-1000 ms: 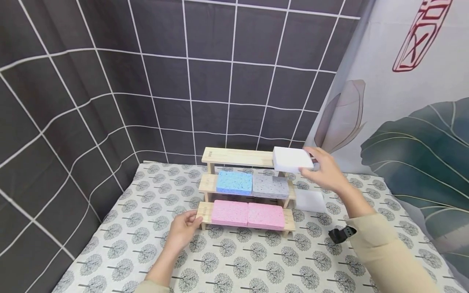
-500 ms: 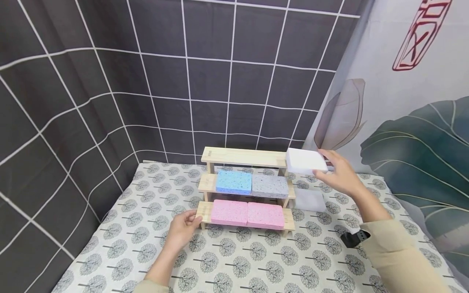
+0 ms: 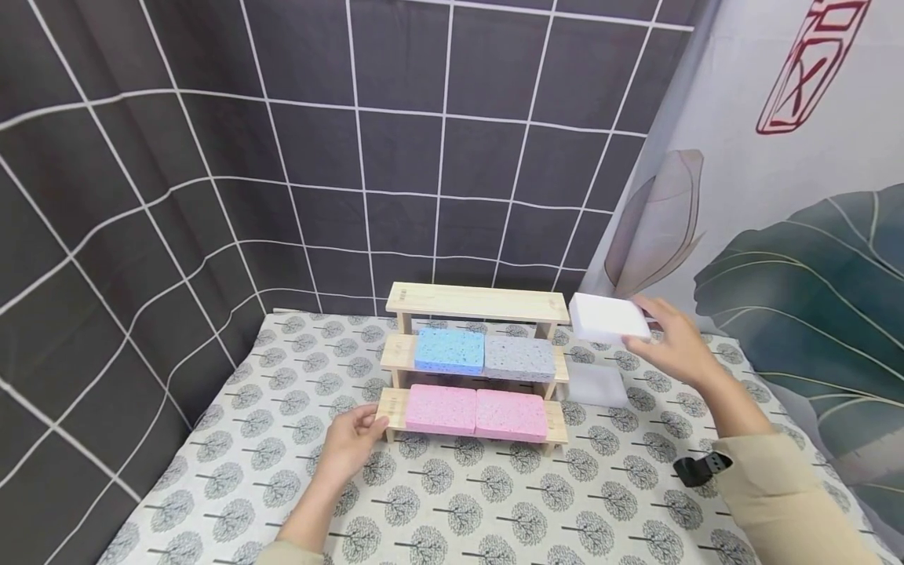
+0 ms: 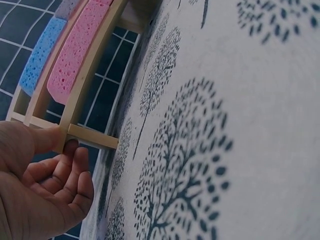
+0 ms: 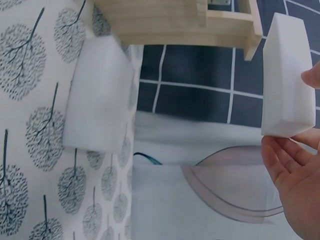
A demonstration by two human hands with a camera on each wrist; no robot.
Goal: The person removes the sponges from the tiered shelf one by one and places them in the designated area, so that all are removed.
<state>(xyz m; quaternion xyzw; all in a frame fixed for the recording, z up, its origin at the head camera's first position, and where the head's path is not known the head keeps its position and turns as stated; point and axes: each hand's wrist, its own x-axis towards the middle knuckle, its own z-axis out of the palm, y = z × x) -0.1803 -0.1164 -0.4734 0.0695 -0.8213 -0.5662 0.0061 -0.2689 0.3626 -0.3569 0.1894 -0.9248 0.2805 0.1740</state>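
Note:
My right hand (image 3: 674,341) pinches a white sponge block (image 3: 609,318) by its right end, just right of the top step in the head view. The right wrist view shows the thumb on one face of the block (image 5: 287,75) and fingers under its end. My left hand (image 3: 351,441) grips the left end of the bottom step of a three-tier wooden rack (image 3: 476,300), thumb above and fingers below in the left wrist view. Two pink sponges (image 3: 441,410) lie side by side on the bottom step. A blue sponge (image 3: 450,351) and a grey sponge (image 3: 519,359) sit on the middle step.
A second white block (image 3: 596,385) lies on the tree-print tablecloth (image 3: 466,510), right of the rack. Behind stands a dark curtain with a white grid (image 3: 318,141). A pale hanging with leaf prints (image 3: 812,298) borders the right side.
My right hand has carried the white sponge block rightward, off the right end of the top step and clear of it. The left hand keeps its grip on the rack.

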